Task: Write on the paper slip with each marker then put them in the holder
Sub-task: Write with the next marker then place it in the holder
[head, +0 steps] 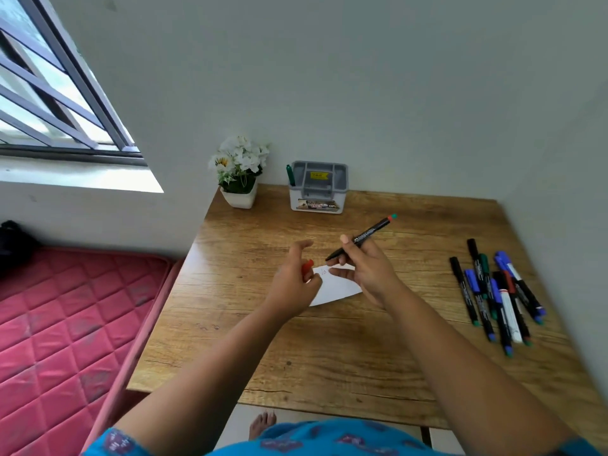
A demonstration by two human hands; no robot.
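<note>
My right hand (pixel 368 268) grips a black marker (pixel 365 236) with a red end, uncapped, its tip pointing down-left just above the paper slip (pixel 339 286). The white slip lies in the middle of the wooden table (pixel 329 350) and carries some handwriting near its left end. My left hand (pixel 292 281) is closed around the red cap (pixel 307 267) beside the slip's left end. At the back stands the grey and white holder (pixel 318 187) with one green marker (pixel 290 175) upright in its left corner. A pile of several markers (pixel 496 294) lies at the right.
A white pot of white flowers (pixel 239 172) stands at the table's back left corner, next to the holder. Walls close the table in at the back and right. A red mattress (pixel 65 324) lies left of the table, under a barred window (pixel 56 93).
</note>
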